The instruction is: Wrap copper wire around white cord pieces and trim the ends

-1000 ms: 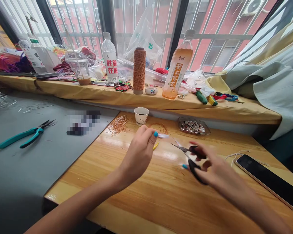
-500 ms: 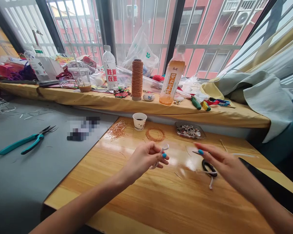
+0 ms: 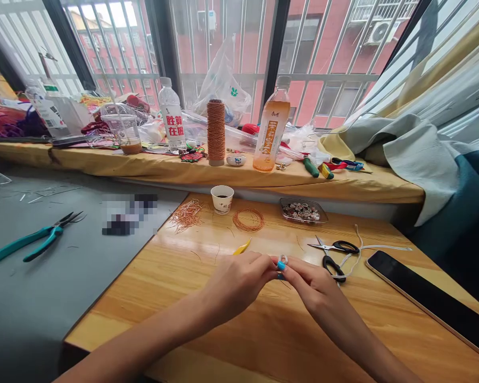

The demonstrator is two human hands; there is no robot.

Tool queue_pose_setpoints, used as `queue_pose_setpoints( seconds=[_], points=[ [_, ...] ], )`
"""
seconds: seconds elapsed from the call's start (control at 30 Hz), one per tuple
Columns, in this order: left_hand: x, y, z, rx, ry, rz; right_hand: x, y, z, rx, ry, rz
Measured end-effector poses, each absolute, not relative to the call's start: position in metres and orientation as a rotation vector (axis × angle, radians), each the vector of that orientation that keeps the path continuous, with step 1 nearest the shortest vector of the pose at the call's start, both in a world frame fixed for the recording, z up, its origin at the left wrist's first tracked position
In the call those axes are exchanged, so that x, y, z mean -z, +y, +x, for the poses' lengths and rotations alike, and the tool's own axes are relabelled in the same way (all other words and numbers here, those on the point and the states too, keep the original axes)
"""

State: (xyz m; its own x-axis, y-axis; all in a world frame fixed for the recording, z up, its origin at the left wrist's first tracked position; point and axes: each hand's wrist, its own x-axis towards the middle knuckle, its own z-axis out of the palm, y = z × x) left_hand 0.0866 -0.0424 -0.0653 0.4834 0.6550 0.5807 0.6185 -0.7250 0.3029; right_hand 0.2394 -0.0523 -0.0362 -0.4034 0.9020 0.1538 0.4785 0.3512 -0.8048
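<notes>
My left hand and my right hand meet over the wooden table, fingertips together. Between them a small loop of white cord sticks up, and both hands pinch it. The rest of that cord is hidden by my fingers. Just beyond my left hand lies a yellow pointed thing, partly covered by the hand. Right of my right hand rest black-handled scissors with their blades apart. Another length of white cord lies across the scissors' handles.
Behind my hands stand a paper cup, a coil of copper-coloured cord, a pile of cord scraps and a clear tray of small rings. A phone lies at right, teal pliers at left.
My right hand has left the scissors, which now lie on the table, and has moved left to join my left hand at the white cord. The view has shifted slightly.
</notes>
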Motion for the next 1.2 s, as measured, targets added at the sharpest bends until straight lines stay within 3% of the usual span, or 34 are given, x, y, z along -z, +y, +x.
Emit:
queue_pose_setpoints(
  seconds=[0.17, 0.37, 0.63, 0.83, 0.93, 1.1, 1.2],
  points=[
    [0.061, -0.044, 0.085, -1.057, 1.161, 2.892, 0.041, -0.051, 0.241, -0.927, -2.002, -1.238],
    [0.058, -0.042, 0.079, -1.166, 1.242, 3.009, 0.045, -0.048, 0.244, -0.647, -2.112, -1.351],
    [0.062, -0.034, 0.073, -1.048, 1.222, 2.935, 0.042, -0.051, 0.242, -0.844, -2.215, -1.342],
    [0.055, -0.028, 0.065, -0.914, 1.123, 3.193, 0.041, -0.041, 0.257, -0.896, -2.229, -1.281],
    [0.053, -0.025, 0.061, -0.879, 1.046, 3.413, 0.039, -0.039, 0.26, -1.01, -2.195, -1.27],
    [0.053, -0.022, 0.054, -1.051, 0.778, 3.678, 0.034, -0.039, 0.262, -1.591, -1.961, -1.213],
    [0.049, -0.016, 0.039, -1.014, 0.74, 3.783, 0.028, -0.036, 0.272, -1.704, -1.867, -1.218]
  ],
)
